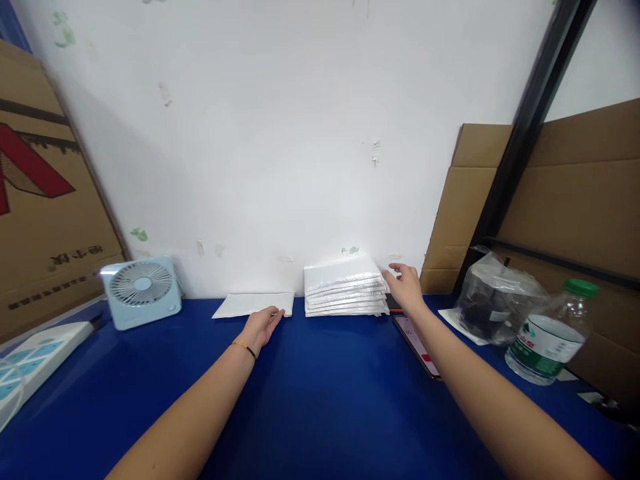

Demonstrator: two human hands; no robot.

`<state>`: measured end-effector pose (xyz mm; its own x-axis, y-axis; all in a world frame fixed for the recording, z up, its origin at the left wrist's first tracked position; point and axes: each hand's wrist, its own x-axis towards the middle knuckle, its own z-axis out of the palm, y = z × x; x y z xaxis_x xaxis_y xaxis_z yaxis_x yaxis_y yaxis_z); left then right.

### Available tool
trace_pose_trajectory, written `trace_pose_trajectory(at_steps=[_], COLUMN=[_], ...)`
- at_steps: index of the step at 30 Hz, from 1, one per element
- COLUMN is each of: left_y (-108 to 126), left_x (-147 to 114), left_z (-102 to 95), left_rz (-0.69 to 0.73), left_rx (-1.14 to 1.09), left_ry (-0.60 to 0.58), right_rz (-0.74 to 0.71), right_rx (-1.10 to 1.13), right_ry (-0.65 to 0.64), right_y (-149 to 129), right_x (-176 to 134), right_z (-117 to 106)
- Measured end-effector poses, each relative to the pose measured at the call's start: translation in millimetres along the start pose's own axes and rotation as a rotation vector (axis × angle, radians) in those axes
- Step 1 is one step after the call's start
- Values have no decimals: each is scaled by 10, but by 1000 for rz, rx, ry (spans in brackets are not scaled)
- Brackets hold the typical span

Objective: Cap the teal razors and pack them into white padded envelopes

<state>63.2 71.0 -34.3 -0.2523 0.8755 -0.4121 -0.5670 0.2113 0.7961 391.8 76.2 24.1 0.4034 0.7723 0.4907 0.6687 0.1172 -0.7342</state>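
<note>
Worktop [310, 413]: smooth, deep blue and faintly glossy, running across the whole view in front of you.
Wall [280, 133]: white and matte behind it, marked with scuffs, chipped spots and green smudges.
Printed carton [45, 200]: brown cardboard at your far left, bearing a red angular shape and dark lettering.
Power strip [47, 360]: long white body with pale blue socket faces and a white cord.
Fan [143, 287]: light blue, squarish with rounded corners, a round slatted grille in its front.
Flat packet [250, 304]: thin, white, lying on the worktop near the wall.
Left hand [263, 323]: your fingers are gently curled at the packet's right front corner; you cannot tell whether they grip it.
Stack of packets [343, 293]: shiny, crinkled white layers, piled unevenly, right of the flat packet.
Right hand [405, 287]: your fingers are loosely parted beside the stack's right edge, grasping nothing.
Phone [415, 343]: slim, dark-edged, its screen lit, partly behind your forearm.
Cardboard panel [465, 207]: plain brown, creased, leaning beside a black post [530, 113].
Plastic bag [493, 300]: clear and wrinkled around something dark.
Bottle [550, 340]: transparent, green-capped, with a white-and-green label.
</note>
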Motion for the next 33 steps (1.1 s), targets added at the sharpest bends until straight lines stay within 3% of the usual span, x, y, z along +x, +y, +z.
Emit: trace_pose_trajectory(at_steps=[5,9,12,14,15,17,19,22,25,28,33], left_y=[-104,-246,-250,-161,-93,56,163,141,-67,-272,-282], left_x=[-184,-284,-366,-469,-539,-706,-875,-1032,-1006,-865,-707], left_z=[-88,-75,-44,-30,-28,-32,-41,-50,-46,-19,18], left_rz=[98,40,18,178,375,781,948,884,711,654,883], left_rx=[-40,25,84,169,281,528,712,931,1054,1115,1400], left_ry=[11,-99,-187,-199,-198,-232,-380,-678,-902,-938,-823], right_rz=[137,135,70,-42,-172,-370,-430,-455,-530,-605,-674], right_rx=[-132,-98,-25,95,261,500,569,541,422,305,238], right_ry=[-99,-129,-149,-193,-260,-469,-697,-959,-1032,-1042,-870], right_y=[-7,-161,-355,-517,-597,-732,-795,-730,-551,-392,-230], right_x=[506,599,555,434,339,84,-221,-643,-899,-1001,-1038], right_z=[196,281,215,107,41,-90,-193,-255,-235,-200,-142])
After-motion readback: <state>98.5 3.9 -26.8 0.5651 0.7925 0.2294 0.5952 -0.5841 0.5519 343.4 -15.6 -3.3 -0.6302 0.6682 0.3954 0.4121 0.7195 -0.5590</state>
